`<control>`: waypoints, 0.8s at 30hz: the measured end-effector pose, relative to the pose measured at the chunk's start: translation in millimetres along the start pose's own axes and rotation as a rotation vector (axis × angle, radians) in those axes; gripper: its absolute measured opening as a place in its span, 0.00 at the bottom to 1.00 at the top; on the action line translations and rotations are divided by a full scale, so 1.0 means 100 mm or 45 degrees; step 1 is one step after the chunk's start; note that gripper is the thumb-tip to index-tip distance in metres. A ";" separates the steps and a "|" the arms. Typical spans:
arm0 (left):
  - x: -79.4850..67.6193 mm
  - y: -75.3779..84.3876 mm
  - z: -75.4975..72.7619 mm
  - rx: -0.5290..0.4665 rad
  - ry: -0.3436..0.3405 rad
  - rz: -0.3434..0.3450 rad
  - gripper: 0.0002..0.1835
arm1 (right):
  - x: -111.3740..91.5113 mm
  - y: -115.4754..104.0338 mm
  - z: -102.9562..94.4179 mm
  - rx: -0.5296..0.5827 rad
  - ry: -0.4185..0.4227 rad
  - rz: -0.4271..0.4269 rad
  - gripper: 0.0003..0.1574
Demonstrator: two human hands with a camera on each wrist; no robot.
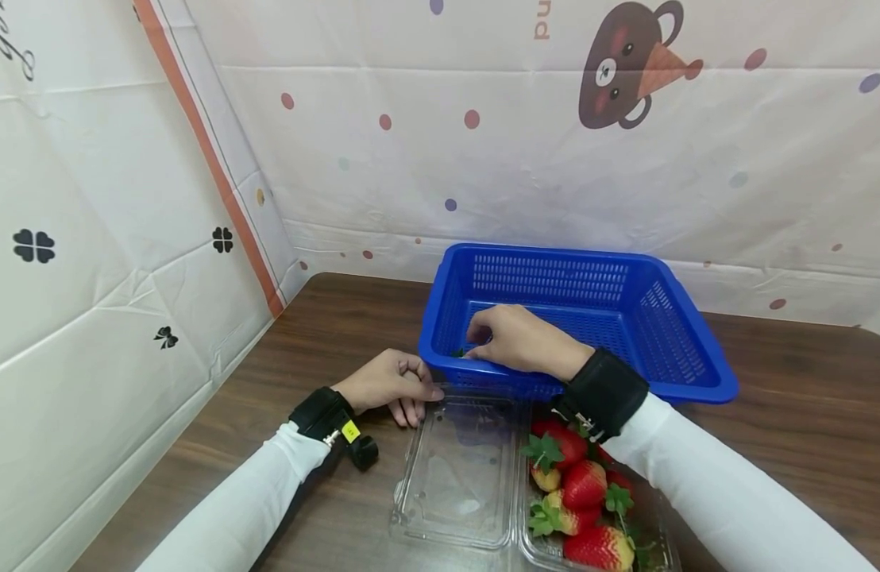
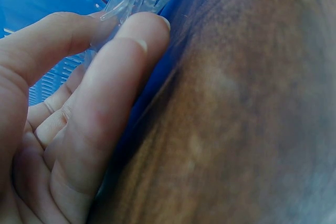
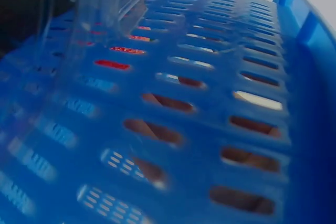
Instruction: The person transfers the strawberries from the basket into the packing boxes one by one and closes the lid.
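Observation:
Reaching over the near rim of a blue perforated basket [image 1: 626, 318], my right hand [image 1: 519, 338] curls its fingers around a strawberry inside, near the left end. Only the berry's green leaves [image 1: 457, 352] show in the head view; bits of red strawberry [image 3: 112, 64] show through the slots in the right wrist view. My left hand [image 1: 393, 385] pinches the far left corner of the clear plastic lid [image 1: 468, 485], which lies folded open. Joined to the lid on its right is a clear tray holding several red strawberries [image 1: 584, 485], partly covered by my right sleeve.
All this stands on a dark wooden table [image 1: 326, 318]. A pale printed cloth [image 1: 383, 175] hangs behind the basket and along the left side. The basket's near wall stands right behind the lid and tray.

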State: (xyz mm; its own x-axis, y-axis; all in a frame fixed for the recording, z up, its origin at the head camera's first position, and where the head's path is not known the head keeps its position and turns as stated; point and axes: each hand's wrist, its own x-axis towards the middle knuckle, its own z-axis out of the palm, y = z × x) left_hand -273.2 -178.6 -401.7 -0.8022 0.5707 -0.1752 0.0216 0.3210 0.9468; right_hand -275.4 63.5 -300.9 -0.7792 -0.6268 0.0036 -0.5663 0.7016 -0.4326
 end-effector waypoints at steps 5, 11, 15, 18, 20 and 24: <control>0.00 0.01 0.01 0.005 -0.001 0.000 0.17 | 0.06 0.02 0.02 0.009 -0.052 0.043 0.12; 0.00 0.01 0.01 0.006 0.005 0.003 0.18 | 0.11 0.00 0.02 -0.014 -0.119 0.081 0.10; 0.00 0.00 0.01 0.000 0.001 0.003 0.18 | 0.14 -0.01 0.02 -0.024 -0.160 0.115 0.09; 0.00 0.00 0.00 -0.005 -0.001 0.004 0.19 | 0.16 -0.01 0.02 -0.026 -0.186 0.133 0.07; 0.00 0.00 0.00 -0.008 0.000 0.005 0.19 | 0.17 0.00 0.03 -0.022 -0.201 0.138 0.06; -0.01 0.00 0.00 -0.010 0.004 0.004 0.19 | 0.18 0.02 0.03 -0.012 -0.225 0.145 0.04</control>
State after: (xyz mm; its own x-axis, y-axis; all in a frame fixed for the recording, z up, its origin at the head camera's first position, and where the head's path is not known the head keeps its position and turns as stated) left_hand -272.7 -178.7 -401.5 -0.8039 0.5695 -0.1717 0.0194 0.3136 0.9493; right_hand -290.0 52.7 -304.7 -0.7796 -0.5924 -0.2030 -0.4804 0.7737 -0.4130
